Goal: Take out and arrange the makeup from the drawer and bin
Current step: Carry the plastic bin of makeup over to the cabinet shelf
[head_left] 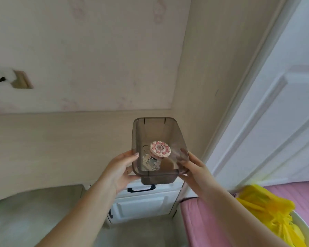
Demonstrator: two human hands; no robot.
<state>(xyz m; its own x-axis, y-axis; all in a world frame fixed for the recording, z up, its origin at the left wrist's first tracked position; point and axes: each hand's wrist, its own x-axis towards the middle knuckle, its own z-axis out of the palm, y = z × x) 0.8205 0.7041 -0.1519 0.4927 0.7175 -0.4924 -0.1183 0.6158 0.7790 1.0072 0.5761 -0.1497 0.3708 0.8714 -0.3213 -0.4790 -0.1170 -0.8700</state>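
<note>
A smoky see-through plastic bin (157,127) is held up over the right end of the light wooden desk (61,148). My left hand (120,168) grips its near left side, thumb on the rim. My right hand (191,166) grips its near right corner, fingertips showing through the wall. Inside lies a round pink-and-cream compact (160,148) with a patterned lid. Beneath it sits a small silvery patterned item (151,163). Below the desk edge are white drawers with a dark handle (141,189).
A white door (275,113) stands at the right. A pink-covered surface (212,220) and a bright yellow bag (268,214) in a white tub fill the lower right. A wall socket with a black cable (0,81) is at the far left.
</note>
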